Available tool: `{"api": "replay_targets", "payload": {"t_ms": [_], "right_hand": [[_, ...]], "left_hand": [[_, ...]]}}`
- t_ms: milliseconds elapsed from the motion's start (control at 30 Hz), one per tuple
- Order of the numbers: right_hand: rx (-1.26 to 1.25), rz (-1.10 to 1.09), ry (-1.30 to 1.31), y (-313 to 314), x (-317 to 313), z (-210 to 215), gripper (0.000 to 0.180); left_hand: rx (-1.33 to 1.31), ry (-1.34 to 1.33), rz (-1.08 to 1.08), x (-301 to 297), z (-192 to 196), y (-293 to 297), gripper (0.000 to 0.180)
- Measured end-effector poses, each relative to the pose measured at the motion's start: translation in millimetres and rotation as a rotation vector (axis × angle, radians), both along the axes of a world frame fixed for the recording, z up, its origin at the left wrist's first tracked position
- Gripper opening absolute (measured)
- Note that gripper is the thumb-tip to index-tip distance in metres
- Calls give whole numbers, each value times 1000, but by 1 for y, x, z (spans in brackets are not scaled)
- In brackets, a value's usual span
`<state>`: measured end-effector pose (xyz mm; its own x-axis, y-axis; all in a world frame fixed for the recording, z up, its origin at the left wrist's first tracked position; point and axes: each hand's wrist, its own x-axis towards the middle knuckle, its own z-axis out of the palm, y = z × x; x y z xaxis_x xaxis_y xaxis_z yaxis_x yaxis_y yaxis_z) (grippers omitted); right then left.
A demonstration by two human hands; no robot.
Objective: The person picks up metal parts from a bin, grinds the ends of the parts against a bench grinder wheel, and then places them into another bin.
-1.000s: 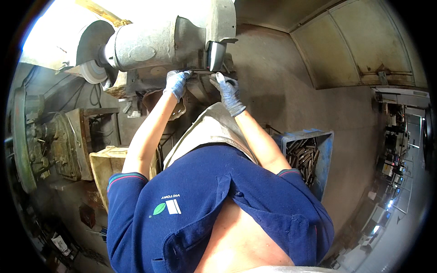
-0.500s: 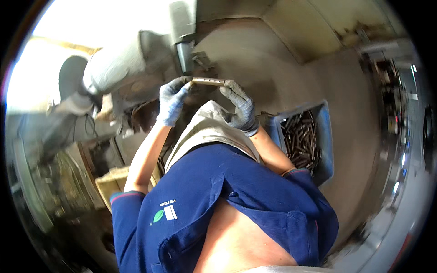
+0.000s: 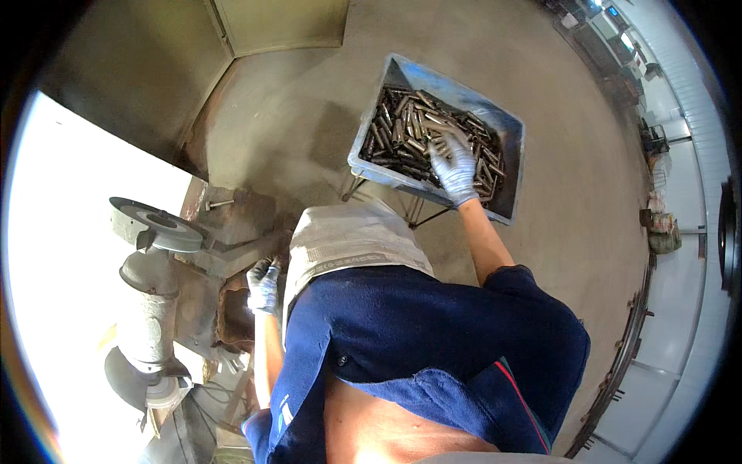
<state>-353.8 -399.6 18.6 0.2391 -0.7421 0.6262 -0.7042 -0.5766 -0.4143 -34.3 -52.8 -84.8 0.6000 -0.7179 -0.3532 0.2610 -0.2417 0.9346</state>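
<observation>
My right hand (image 3: pixel 456 166), in a blue-and-white knit glove with dirty fingers, reaches into a blue plastic bin (image 3: pixel 512 178). Its fingers are stretched out and a little blurred, apart from the thumb, just over a heap of short dark metal tubes (image 3: pixel 410 124). No tube shows clearly gripped in it. Down by my left side, my left hand (image 3: pixel 263 286) wears a matching glove with blackened fingers. Those fingers are loosely bent and apart, with nothing visible in them. Close to it are the dusty grinder's lower parts (image 3: pixel 234 313).
A grinding machine with a round wheel (image 3: pixel 158 224) and a grey motor housing (image 3: pixel 151 309) stands at my left, against bright glare. The bin rests on a thin metal stand (image 3: pixel 352 188). Metal panels (image 3: pixel 154 69) rise at the far left. A grey apron (image 3: pixel 348 240) covers my lap.
My view has swung right toward the bin. Both hands held a perforated metal tube before; now they are apart, the right over the bin and the left lowered beside the machine.
</observation>
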Motion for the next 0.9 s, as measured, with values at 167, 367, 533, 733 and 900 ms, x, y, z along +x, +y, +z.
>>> {"api": "replay_targets", "payload": {"t_ms": [167, 367, 533, 733, 900], "right_hand": [[581, 220, -577, -40, 22, -59, 25], [933, 796, -145, 42, 171, -32, 15], [770, 1285, 137, 118, 194, -49, 15], [979, 1399, 434, 128, 215, -83, 16], [1106, 1421, 534, 144, 254, -72, 19]], "left_hand": [[75, -3, 134, 6, -21, 7, 10], [282, -220, 189, -16, 62, 36, 26], [105, 59, 631, -69, 75, 109, 23], [-4, -51, 1423, -188, 89, 219, 23], [552, -224, 1699, -289, -2, 340, 28]]}}
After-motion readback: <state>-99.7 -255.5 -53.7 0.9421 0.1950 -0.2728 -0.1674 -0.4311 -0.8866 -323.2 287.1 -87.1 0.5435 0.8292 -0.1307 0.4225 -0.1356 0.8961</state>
